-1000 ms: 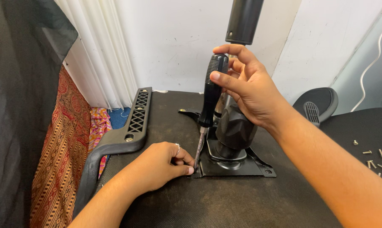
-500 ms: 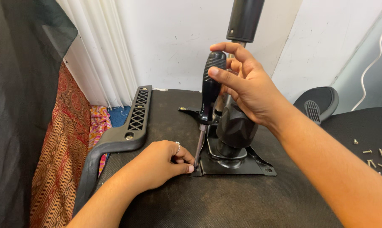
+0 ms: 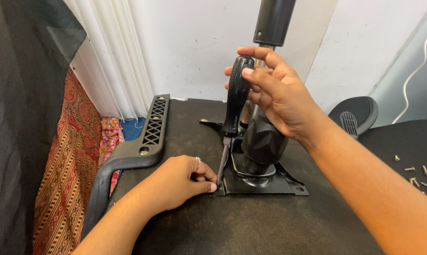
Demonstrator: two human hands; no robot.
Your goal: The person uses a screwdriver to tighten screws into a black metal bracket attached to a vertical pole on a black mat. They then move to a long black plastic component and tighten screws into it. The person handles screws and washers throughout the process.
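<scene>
My right hand (image 3: 277, 92) grips the black handle of a screwdriver (image 3: 234, 101) that stands nearly upright. Its metal shaft runs down to the front left corner of a black metal mounting plate (image 3: 265, 186). My left hand (image 3: 178, 182) rests on the dark seat underside (image 3: 251, 226), its fingertips pinched at the screwdriver tip, where a screw is hidden. A black mechanism housing (image 3: 263, 141) sits on the plate, and a black gas-lift column (image 3: 272, 21) rises from it behind my right hand.
A black plastic armrest (image 3: 145, 141) is fixed at the seat's left edge. Several loose screws (image 3: 418, 174) lie at the right on a second dark surface, near another black armrest pad (image 3: 355, 113). White curtain, patterned red cloth and white wall stand behind.
My right hand has shifted its fingers around the screwdriver handle, turning it slightly. The left hand stays pinched at the tip.
</scene>
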